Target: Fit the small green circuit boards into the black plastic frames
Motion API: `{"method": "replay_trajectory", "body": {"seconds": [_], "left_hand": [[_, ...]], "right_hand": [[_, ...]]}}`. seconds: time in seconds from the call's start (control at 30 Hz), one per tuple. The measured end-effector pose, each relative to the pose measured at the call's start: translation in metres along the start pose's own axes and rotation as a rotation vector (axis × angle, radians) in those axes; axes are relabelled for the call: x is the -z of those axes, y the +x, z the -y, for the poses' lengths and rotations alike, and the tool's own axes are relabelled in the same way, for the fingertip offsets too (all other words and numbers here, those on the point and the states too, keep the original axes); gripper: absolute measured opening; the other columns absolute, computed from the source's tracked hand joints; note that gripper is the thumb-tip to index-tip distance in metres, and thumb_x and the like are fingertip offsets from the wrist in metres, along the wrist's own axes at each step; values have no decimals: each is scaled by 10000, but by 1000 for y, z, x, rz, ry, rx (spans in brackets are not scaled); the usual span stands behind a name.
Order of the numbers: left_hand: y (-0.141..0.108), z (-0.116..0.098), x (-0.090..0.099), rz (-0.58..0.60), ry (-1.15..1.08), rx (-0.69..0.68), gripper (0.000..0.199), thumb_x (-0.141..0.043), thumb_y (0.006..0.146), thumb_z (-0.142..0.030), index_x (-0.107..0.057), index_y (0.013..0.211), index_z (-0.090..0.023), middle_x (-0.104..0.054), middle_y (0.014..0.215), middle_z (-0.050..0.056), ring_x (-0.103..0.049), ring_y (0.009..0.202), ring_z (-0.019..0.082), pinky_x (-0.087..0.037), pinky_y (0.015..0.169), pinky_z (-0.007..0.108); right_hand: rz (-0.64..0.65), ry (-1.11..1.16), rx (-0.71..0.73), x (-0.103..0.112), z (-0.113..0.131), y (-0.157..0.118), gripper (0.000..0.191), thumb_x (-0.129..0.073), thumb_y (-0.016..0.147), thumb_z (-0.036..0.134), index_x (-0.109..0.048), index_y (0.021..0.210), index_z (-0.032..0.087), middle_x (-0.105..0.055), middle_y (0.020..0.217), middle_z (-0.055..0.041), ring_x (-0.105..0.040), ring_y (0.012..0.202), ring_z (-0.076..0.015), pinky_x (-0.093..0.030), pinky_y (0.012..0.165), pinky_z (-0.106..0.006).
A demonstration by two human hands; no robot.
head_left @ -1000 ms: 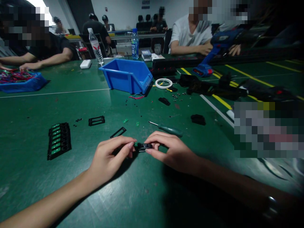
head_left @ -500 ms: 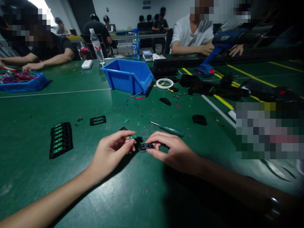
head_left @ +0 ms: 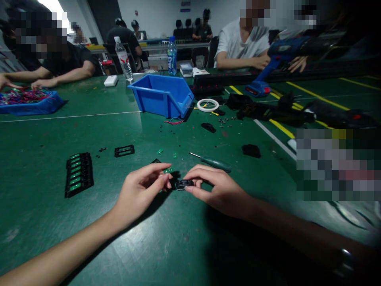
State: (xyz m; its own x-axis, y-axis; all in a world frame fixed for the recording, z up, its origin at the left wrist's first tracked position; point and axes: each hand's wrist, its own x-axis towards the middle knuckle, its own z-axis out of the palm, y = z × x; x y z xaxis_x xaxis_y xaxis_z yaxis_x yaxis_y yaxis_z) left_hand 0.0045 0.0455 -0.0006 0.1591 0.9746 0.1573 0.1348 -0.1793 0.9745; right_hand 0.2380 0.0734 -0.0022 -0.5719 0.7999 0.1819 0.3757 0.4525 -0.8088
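Observation:
Between the thumb and fingers of my left hand [head_left: 143, 184] is a small green circuit board [head_left: 168, 170]. My right hand [head_left: 216, 184] grips a small black plastic housing [head_left: 183, 184] by its right end, low over the table and just right of the board. Part of a black piece [head_left: 156, 161] shows behind my left fingers. Beyond the hands lie two loose green circuit boards [head_left: 160, 151] and a screwdriver [head_left: 212, 161] with a green handle. To the left, a row of black housings [head_left: 79, 174] holds several green boards.
A black frame [head_left: 124, 151] lies ahead on the left, a black part [head_left: 251, 151] on the right. Farther back are a blue bin [head_left: 162, 95], a white ring [head_left: 207, 105], scattered screws [head_left: 225, 121] and a blue cordless drill [head_left: 268, 71]. Co-workers sit across the green table [head_left: 119, 246].
The whole view has shifted slightly, so things sit a little farther right. Both hands keep their grips, and the board and housing stay apart.

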Motion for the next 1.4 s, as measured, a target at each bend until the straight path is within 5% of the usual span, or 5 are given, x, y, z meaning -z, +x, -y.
{"method": "replay_trajectory", "body": {"seconds": [1.4], "left_hand": [[-3, 2, 1, 10, 110, -43, 125, -664, 952, -235, -656, 1061, -176, -717, 722, -11, -675, 634, 89, -527, 612, 174]], "right_hand": [[-1, 50, 2, -2, -4, 0, 130, -686, 874, 128, -693, 983, 198, -658, 1001, -21, -590, 759, -115, -500, 709, -249]]}}
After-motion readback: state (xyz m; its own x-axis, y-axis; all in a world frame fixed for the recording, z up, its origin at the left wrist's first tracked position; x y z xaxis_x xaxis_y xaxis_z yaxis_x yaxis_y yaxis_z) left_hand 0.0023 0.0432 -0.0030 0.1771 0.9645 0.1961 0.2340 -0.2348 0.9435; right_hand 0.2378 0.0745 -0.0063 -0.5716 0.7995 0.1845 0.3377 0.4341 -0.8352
